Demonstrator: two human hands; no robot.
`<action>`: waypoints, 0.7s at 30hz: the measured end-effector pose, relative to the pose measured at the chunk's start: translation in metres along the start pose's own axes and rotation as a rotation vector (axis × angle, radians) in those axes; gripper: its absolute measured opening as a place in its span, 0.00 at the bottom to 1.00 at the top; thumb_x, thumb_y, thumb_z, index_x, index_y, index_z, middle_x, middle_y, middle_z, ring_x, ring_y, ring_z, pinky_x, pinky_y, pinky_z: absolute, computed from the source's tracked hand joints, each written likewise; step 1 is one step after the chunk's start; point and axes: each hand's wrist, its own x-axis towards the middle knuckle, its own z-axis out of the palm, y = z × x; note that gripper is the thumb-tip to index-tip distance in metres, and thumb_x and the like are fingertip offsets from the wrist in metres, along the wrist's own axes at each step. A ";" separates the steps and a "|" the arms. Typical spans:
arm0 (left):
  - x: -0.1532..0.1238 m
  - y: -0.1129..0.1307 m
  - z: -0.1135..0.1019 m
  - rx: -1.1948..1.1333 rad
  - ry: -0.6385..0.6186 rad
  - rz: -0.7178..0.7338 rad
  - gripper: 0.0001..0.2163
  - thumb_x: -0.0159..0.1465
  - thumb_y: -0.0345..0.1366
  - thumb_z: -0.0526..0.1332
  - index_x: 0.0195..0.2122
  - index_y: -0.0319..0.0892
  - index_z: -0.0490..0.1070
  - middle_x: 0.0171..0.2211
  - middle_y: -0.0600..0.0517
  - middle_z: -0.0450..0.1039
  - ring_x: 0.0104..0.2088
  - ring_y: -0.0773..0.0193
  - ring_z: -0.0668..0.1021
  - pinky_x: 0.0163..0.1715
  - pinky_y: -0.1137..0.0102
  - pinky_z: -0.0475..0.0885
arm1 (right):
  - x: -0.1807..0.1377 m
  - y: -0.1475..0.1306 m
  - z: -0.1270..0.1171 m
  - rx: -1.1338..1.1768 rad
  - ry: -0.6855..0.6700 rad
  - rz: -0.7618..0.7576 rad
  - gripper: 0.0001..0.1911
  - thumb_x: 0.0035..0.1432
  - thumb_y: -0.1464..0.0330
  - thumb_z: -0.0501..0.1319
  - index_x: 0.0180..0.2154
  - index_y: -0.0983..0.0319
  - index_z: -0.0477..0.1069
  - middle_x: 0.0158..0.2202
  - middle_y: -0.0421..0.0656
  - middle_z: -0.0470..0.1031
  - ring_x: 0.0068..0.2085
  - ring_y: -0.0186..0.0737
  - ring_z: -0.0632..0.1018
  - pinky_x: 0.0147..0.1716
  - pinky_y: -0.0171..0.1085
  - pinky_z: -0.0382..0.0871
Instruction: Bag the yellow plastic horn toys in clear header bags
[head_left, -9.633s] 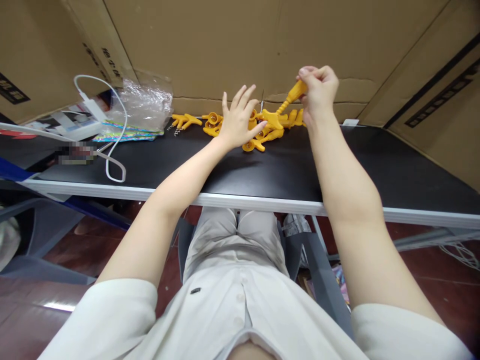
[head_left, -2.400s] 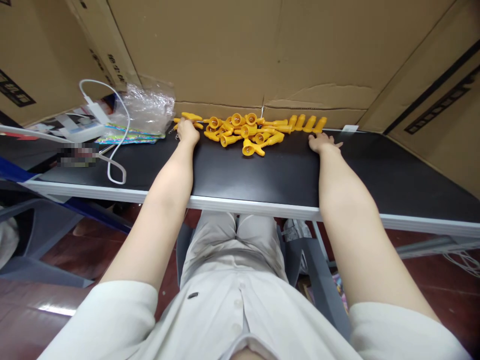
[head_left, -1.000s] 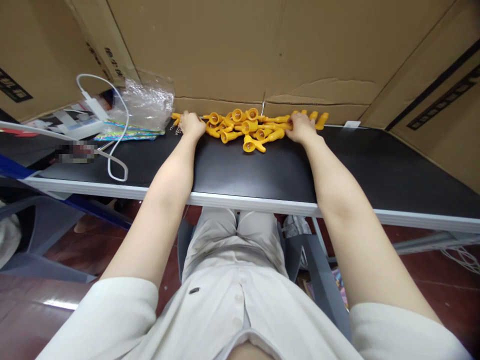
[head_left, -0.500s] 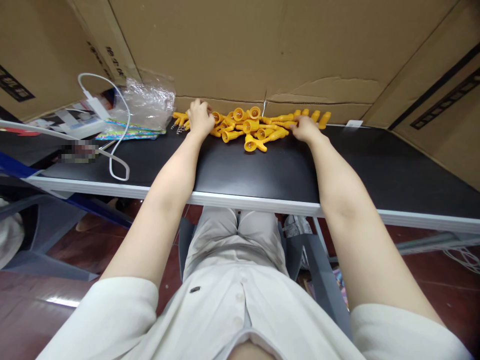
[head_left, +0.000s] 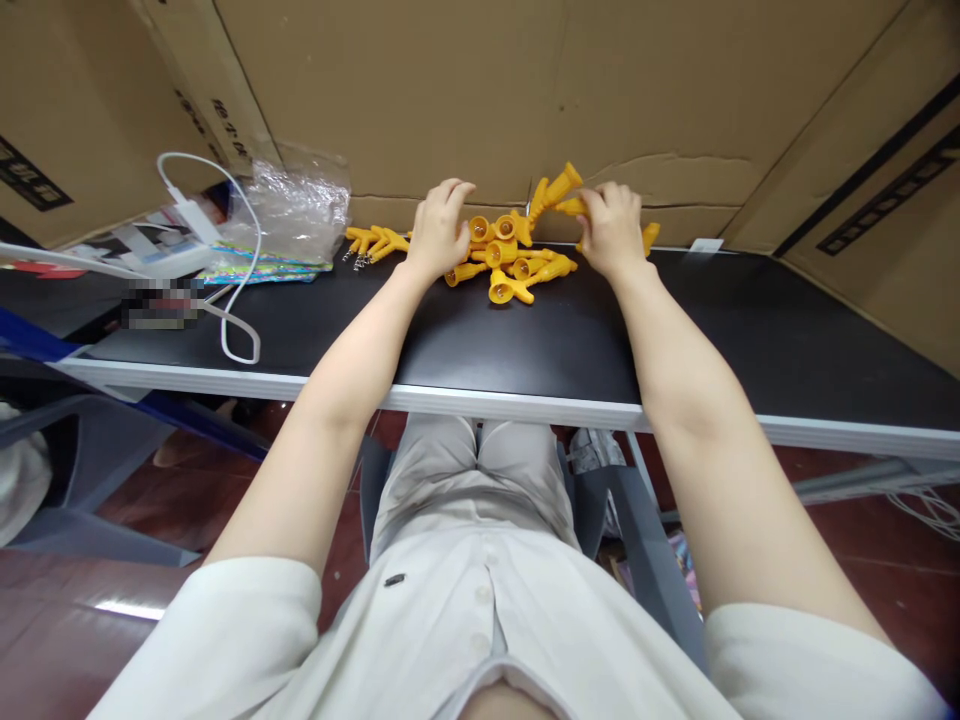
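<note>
My right hand [head_left: 611,225] pinches a yellow branched plastic piece [head_left: 556,192] with a flared end, tilted up above the others at the back of the table. My left hand [head_left: 437,228] is at the left side of the pile, thumb and forefinger apart, with nothing visible between them. Between the hands lies a heap of similar yellow pieces [head_left: 499,253], several with their hollow cup ends facing me. More branched yellow pieces [head_left: 379,241] with thin metal coils at their tips lie left of my left hand. Another yellow piece [head_left: 650,236] shows past my right hand, partly hidden.
A cardboard wall [head_left: 450,90] closes off the back. At the left are a clear plastic bag [head_left: 296,205], colourful flat packets [head_left: 262,265], and a white cable [head_left: 255,240]. A small white tag [head_left: 706,245] lies at the back right. The metal table edge [head_left: 517,408] runs before me.
My right hand has lifted a yellow piece from the right of the pile and turned it upward. My left hand has moved right, from the left end to nearer the middle.
</note>
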 end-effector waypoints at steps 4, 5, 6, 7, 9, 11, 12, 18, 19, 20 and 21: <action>0.000 0.001 0.006 0.003 -0.064 0.074 0.32 0.62 0.29 0.59 0.70 0.45 0.68 0.74 0.43 0.65 0.75 0.46 0.66 0.78 0.53 0.56 | 0.002 0.001 0.000 0.030 0.004 -0.017 0.40 0.71 0.47 0.27 0.72 0.43 0.59 0.66 0.41 0.76 0.75 0.57 0.54 0.74 0.63 0.44; 0.001 0.001 0.007 0.000 -0.078 0.083 0.32 0.62 0.29 0.59 0.70 0.45 0.68 0.74 0.42 0.65 0.75 0.46 0.66 0.78 0.53 0.56 | 0.002 0.001 0.000 0.033 0.016 -0.013 0.41 0.70 0.46 0.26 0.72 0.41 0.60 0.66 0.39 0.76 0.75 0.56 0.53 0.75 0.62 0.44; 0.001 0.002 0.008 -0.007 -0.089 0.089 0.32 0.62 0.29 0.59 0.70 0.45 0.68 0.74 0.42 0.66 0.75 0.46 0.66 0.78 0.53 0.56 | 0.002 0.001 0.000 0.034 0.032 -0.013 0.41 0.69 0.46 0.25 0.72 0.40 0.60 0.67 0.38 0.75 0.75 0.54 0.54 0.75 0.61 0.45; 0.000 0.002 0.008 -0.015 -0.096 0.090 0.32 0.62 0.29 0.59 0.70 0.45 0.69 0.74 0.42 0.66 0.75 0.47 0.67 0.78 0.53 0.56 | 0.002 0.001 -0.001 0.036 0.055 -0.015 0.42 0.69 0.47 0.25 0.73 0.41 0.59 0.69 0.38 0.73 0.76 0.54 0.54 0.76 0.60 0.46; -0.001 0.005 0.008 -0.041 -0.099 0.077 0.31 0.63 0.30 0.59 0.70 0.45 0.69 0.73 0.42 0.66 0.75 0.48 0.66 0.78 0.53 0.56 | 0.003 -0.001 -0.003 0.042 0.089 -0.020 0.45 0.67 0.47 0.23 0.74 0.43 0.58 0.71 0.40 0.71 0.76 0.55 0.55 0.76 0.62 0.47; -0.002 0.007 0.007 -0.071 -0.092 0.057 0.31 0.65 0.32 0.60 0.71 0.46 0.69 0.74 0.42 0.66 0.76 0.48 0.66 0.78 0.54 0.55 | 0.004 -0.004 -0.004 0.046 0.085 -0.015 0.48 0.64 0.45 0.21 0.74 0.40 0.59 0.66 0.43 0.76 0.77 0.57 0.53 0.75 0.65 0.47; -0.003 0.009 0.006 -0.085 -0.088 0.052 0.31 0.66 0.32 0.61 0.72 0.47 0.68 0.74 0.42 0.66 0.76 0.48 0.66 0.78 0.55 0.55 | 0.004 -0.007 -0.004 0.046 0.070 -0.011 0.50 0.62 0.44 0.19 0.73 0.37 0.60 0.62 0.44 0.79 0.77 0.57 0.51 0.74 0.67 0.47; -0.006 0.013 0.003 -0.077 -0.095 0.072 0.34 0.69 0.37 0.63 0.77 0.50 0.62 0.74 0.43 0.67 0.75 0.45 0.68 0.76 0.54 0.58 | 0.003 -0.034 -0.009 0.011 -0.062 -0.017 0.48 0.62 0.42 0.21 0.76 0.35 0.52 0.64 0.40 0.78 0.79 0.51 0.49 0.75 0.67 0.46; -0.006 0.014 0.003 -0.075 -0.091 0.057 0.33 0.70 0.37 0.63 0.76 0.51 0.63 0.73 0.43 0.68 0.74 0.45 0.68 0.76 0.54 0.59 | 0.002 -0.039 -0.009 0.008 -0.079 -0.014 0.46 0.63 0.42 0.23 0.76 0.34 0.50 0.64 0.38 0.78 0.79 0.50 0.49 0.74 0.68 0.47; -0.006 0.015 0.003 -0.076 -0.084 0.036 0.32 0.70 0.38 0.63 0.76 0.51 0.64 0.72 0.43 0.69 0.74 0.44 0.69 0.75 0.54 0.60 | 0.001 -0.044 -0.010 0.006 -0.093 -0.013 0.44 0.65 0.42 0.24 0.77 0.32 0.48 0.65 0.37 0.77 0.79 0.50 0.50 0.73 0.69 0.48; -0.006 0.016 0.003 -0.076 -0.072 0.014 0.30 0.71 0.38 0.63 0.75 0.51 0.65 0.71 0.43 0.70 0.73 0.44 0.70 0.74 0.55 0.61 | 0.001 -0.048 -0.011 0.002 -0.100 -0.020 0.42 0.66 0.43 0.25 0.77 0.31 0.46 0.66 0.36 0.77 0.79 0.50 0.51 0.73 0.69 0.49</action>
